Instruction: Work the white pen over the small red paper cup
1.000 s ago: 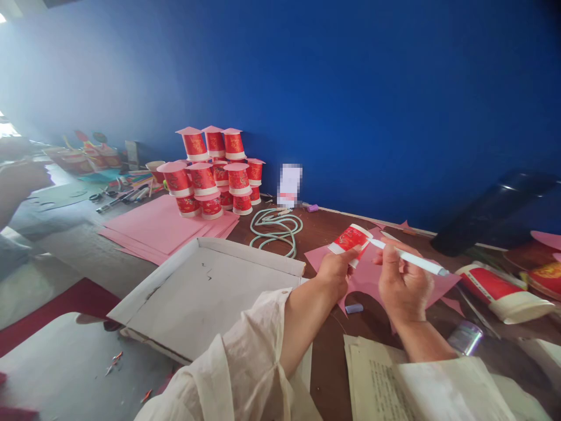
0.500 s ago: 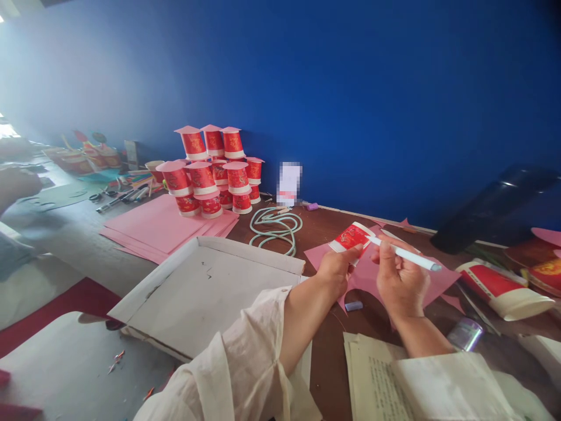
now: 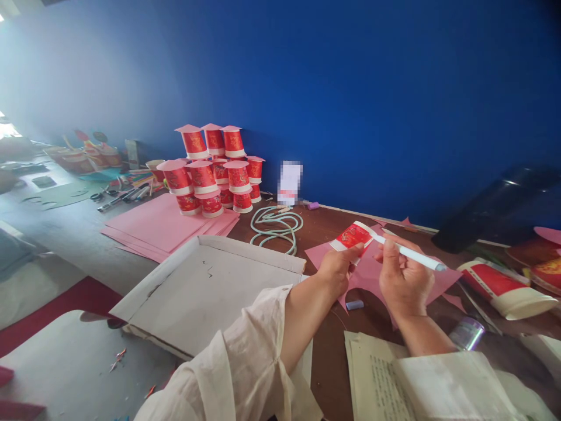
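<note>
My left hand (image 3: 336, 268) is closed on a red paper cup (image 3: 352, 235), which lies tilted on its side above a pink paper sheet (image 3: 370, 273). My right hand (image 3: 403, 279) pinches a white pen (image 3: 409, 253) whose tip touches the cup's rim. A small blue eraser (image 3: 354, 304) lies on the brown table just below my hands.
A pile of red cups with pink lids (image 3: 214, 169) stands on pink sheets (image 3: 158, 225) at the blue wall. A flat cardboard lid (image 3: 205, 292), a coiled green cord (image 3: 277, 225), a stack of lying cups (image 3: 504, 289), printed pages (image 3: 385, 380), a dark cylinder (image 3: 495, 207) and scissors (image 3: 116, 196) surround me.
My hands and the cup have barely shifted; the pen stays at the cup's rim. A person's hand at the far left has drawn out of view.
</note>
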Demonstrator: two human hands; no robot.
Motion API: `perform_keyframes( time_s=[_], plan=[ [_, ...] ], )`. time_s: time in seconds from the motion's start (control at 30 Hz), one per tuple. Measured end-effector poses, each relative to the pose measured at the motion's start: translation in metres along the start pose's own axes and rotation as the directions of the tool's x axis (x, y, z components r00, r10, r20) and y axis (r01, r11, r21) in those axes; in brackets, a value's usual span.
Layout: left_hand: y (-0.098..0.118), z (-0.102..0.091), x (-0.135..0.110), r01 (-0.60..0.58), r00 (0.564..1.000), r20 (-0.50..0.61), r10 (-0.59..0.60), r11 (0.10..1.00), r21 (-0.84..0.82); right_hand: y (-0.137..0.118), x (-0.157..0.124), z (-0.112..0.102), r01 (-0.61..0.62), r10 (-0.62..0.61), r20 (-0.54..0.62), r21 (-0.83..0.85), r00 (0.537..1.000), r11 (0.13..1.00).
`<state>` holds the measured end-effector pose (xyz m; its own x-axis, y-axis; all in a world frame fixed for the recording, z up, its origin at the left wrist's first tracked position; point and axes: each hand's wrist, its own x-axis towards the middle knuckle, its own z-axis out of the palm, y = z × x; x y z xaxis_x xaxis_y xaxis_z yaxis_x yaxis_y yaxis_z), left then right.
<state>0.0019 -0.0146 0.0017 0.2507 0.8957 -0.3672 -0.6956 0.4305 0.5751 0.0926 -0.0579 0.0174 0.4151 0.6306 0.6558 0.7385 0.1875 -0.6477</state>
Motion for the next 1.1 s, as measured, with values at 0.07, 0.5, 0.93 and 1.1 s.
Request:
perform_keyframes(
  time_s=[0.07, 0.5, 0.93, 1.1],
  plan=[
    [0.0012, 0.0006, -0.0017, 0.006, 1.0, 0.005, -0.006, 1.0, -0.004, 0.0001, 0.0, -0.0001, 0.019, -0.019, 0.011, 0.015, 1.0, 1.0],
    [0.0063, 0.0048, -0.0072, 0.044, 0.999, -0.03, -0.046, 0.997, -0.061, -0.0008, 0.0013, -0.0006, 0.05, -0.05, -0.033, 0.012, 0.998, 0.999],
    [0.0047, 0.002, -0.005, 0.057, 0.998, 0.013, -0.056, 0.988, -0.144, 0.0061, 0.0004, 0.001, 0.031, -0.031, -0.037, 0.0, 0.999, 1.0],
    [0.0062, 0.0036, -0.0065, 0.059, 0.998, 0.001, -0.06, 0.984, -0.169, 0.0042, 0.0, 0.0001, 0.014, -0.013, -0.024, 0.034, 1.0, 0.999]
  ],
)
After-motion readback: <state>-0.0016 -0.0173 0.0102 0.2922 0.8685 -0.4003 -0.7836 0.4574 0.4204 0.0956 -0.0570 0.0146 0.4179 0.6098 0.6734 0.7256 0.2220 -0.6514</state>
